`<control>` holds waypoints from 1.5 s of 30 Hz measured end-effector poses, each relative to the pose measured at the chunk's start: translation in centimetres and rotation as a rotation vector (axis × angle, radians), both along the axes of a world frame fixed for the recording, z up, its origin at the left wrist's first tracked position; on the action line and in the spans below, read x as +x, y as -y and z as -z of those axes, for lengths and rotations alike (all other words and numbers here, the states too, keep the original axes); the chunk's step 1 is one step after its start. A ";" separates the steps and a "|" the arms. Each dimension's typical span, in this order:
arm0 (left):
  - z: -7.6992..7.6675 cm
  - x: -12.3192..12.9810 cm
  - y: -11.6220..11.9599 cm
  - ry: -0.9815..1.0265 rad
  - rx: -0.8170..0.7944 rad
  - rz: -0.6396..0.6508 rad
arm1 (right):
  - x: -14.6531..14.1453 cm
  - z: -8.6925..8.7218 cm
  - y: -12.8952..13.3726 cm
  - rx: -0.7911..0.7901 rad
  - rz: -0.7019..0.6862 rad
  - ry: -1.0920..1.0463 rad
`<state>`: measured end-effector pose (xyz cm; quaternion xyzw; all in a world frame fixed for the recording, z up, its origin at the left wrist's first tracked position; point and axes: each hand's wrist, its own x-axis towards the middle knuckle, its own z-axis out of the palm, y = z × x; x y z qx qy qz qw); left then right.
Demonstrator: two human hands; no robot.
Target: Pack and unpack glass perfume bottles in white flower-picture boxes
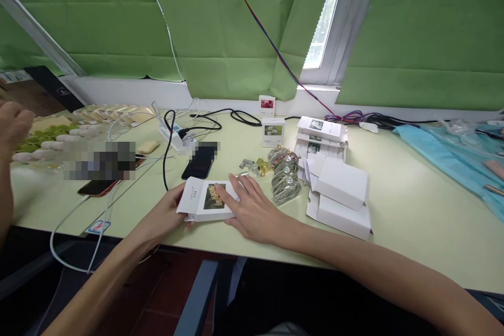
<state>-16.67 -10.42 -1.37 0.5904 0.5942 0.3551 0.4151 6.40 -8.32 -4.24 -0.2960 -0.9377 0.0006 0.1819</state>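
A small white cardboard box point(199, 197) with a yellow-flower picture lies near the front edge of the table, its left end flap open. My left hand point(169, 212) grips it at the open end, fingers partly hidden under the flap. Over the right end lies my right hand point(254, 210), fingers across the top and thumb at the near side. Beyond it are small silver and yellow pieces point(258, 166) and a row of clear glass bottles point(284, 181). White boxes point(342, 184) are piled to the right of the bottles.
Two upright boxes, a white-flower one point(273, 132) and a red-flower one point(267, 105), stand at the back. A black phone point(200, 161), a power strip point(171, 134) and cables lie to the left. Another person's hand point(13, 121) shows at far left. Blue cloth point(444, 149) lies right.
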 end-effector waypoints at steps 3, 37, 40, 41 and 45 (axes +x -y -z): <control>0.7 0.0 -1.3 -0.008 -0.010 0.027 | -0.6 0.7 0.7 0.110 0.077 0.038; -1.7 0.4 -14.0 -0.475 0.076 0.251 | -1.6 1.2 4.3 0.041 0.388 0.132; -2.0 0.0 -15.1 -0.558 0.115 0.226 | -1.4 1.7 4.4 0.108 0.395 0.096; -2.0 -0.2 -15.5 -0.579 0.134 0.223 | -1.4 1.8 4.5 0.126 0.394 0.087; -1.8 -0.4 -16.0 -0.653 0.243 0.158 | -1.0 1.9 4.6 0.140 0.383 0.075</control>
